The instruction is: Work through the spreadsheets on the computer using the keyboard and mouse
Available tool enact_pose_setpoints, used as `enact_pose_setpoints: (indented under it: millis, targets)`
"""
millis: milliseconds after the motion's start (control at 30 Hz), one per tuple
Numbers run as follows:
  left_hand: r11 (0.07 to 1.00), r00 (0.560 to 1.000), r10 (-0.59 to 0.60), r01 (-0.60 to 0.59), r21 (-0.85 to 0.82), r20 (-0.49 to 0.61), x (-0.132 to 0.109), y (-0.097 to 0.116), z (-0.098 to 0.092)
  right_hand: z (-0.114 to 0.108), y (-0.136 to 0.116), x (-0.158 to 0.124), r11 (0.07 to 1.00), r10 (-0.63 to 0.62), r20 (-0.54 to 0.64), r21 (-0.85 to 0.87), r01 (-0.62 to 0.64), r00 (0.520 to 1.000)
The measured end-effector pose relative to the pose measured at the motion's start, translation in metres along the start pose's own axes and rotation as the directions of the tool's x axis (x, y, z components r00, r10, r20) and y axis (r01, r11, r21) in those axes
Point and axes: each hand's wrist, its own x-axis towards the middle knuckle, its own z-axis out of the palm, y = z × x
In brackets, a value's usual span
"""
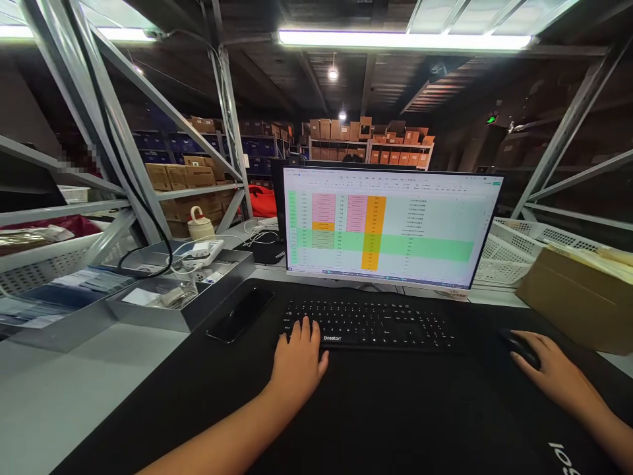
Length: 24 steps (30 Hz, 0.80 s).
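My left hand (299, 353) rests on the left end of a black keyboard (376, 324), fingers spread over the keys and thumb held out to the side. Over to the right, my right hand (546, 363) is curled over a black computer mouse (523, 348). Both lie on a large black desk mat (395, 409). Behind the keyboard stands a monitor (420, 224) showing a spreadsheet with pink, orange and green cells. A dark phone (241, 315) lies flat on the mat, left of the keyboard.
Grey open boxes (182, 307) with small items and a power strip (204, 254) stand at the left, near a cream bottle (200, 225). At the right are a cardboard box (576, 297) and white baskets (499, 254). Metal posts (230, 119) frame the desk.
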Motion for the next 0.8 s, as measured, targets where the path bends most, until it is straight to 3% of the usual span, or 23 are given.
enact_pose_setpoints:
  millis: [200, 500, 800]
  targets:
    - [1.000, 1.000, 0.003, -0.003, 0.002, -0.007, 0.000, 0.000, 0.000, 0.002, 0.002, 0.001, 0.999, 0.006, -0.010, -0.051, -0.006, 1.000]
    - [0.999, 0.999, 0.036, -0.035, 0.029, -0.023, 0.003, -0.002, 0.000, -0.012, -0.026, -0.002, 0.982, 0.134, -0.054, -0.126, -0.140, 0.989]
    - [0.998, 0.998, 0.041, -0.038, 0.059, -0.043, 0.004, -0.002, 0.001, -0.016, -0.030, -0.003, 0.984, 0.125, -0.031, -0.125, -0.128, 0.992]
